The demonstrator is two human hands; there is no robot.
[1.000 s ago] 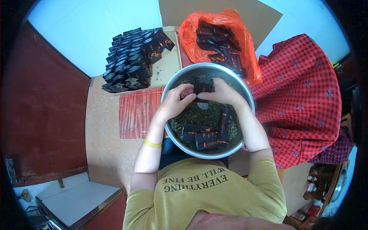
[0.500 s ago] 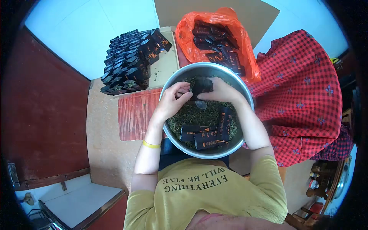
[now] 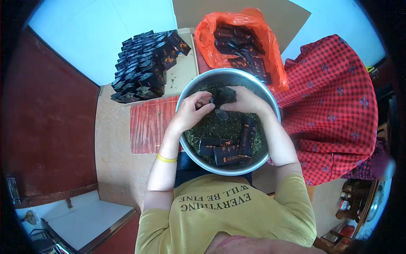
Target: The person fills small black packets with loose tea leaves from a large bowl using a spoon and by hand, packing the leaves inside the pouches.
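Over the far half of a large metal basin (image 3: 186, 149) of dried green leaves (image 3: 211, 125), my right hand (image 3: 243, 100) grips a small black packet (image 3: 225, 95). Facing it, my left hand (image 3: 193, 111) has its thumb and fingers pinched together on a spoon (image 3: 221, 114), whose rounded end hangs below the packet above the leaves. Part of the spoon is hidden by my fingers. Several black packets with orange print (image 3: 227, 154) lie on the leaves at the near side of the basin.
Rows of filled black packets (image 3: 141, 67) stand on a cardboard tray (image 3: 186, 63) at the back left. An orange plastic bag (image 3: 275, 55) holds more packets behind the basin. Red checked cloth (image 3: 332, 110) drapes at the right. A red wood-patterned mat (image 3: 150, 127) lies left.
The packet in my right hand has tilted slightly, and the spoon has shifted a little. At the right edge, a blurred rounded shape has appeared near the checked cloth.
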